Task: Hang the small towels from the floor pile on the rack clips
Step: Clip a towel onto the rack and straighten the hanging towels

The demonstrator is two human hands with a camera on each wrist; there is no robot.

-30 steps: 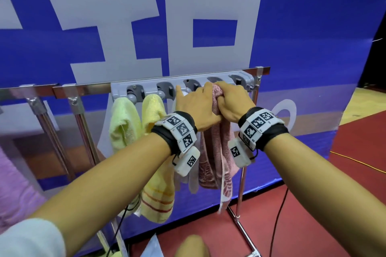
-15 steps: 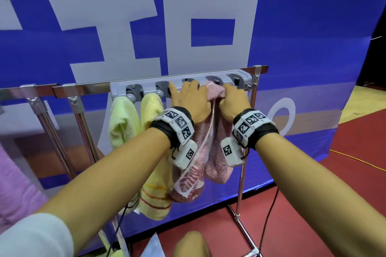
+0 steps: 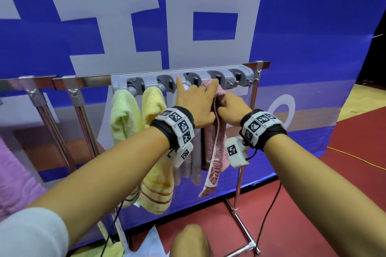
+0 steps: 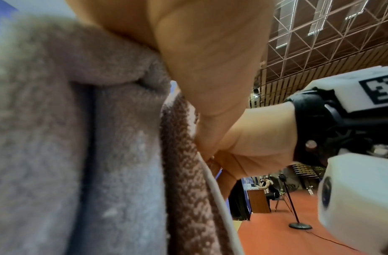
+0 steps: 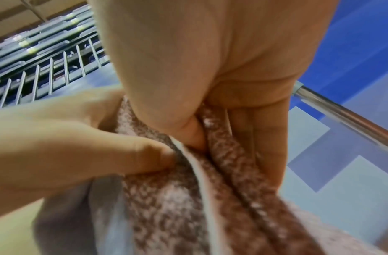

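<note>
A grey clip rack (image 3: 146, 80) sits on a chrome rail. A pink patterned towel (image 3: 215, 152) hangs in a long fold below the fourth clip (image 3: 217, 77). My left hand (image 3: 196, 102) lies over the towel's top, fingers stretched toward the clip and index finger raised. Its thumb presses the cloth from below (image 5: 149, 155). My right hand (image 3: 231, 108) pinches a fold of the pink towel (image 5: 188, 198) just beneath, thumb against fingers. A grey towel (image 3: 195, 165) hangs behind my left wrist on the third clip. It fills the left wrist view (image 4: 58, 155).
Two yellow towels (image 3: 123, 115) (image 3: 154, 142) hang from the first two clips. The fifth clip (image 3: 238, 76) holds nothing. The rack's chrome post (image 3: 240, 183) and black cables (image 3: 267, 215) stand on the red floor. Loose cloths (image 3: 146, 244) lie below and purple fabric (image 3: 12, 173) at left.
The pink towel, bunched between both hands half a second ago, now hangs straighter and longer. My left fingers have stretched out toward the clip and my right hand has dropped slightly lower.
</note>
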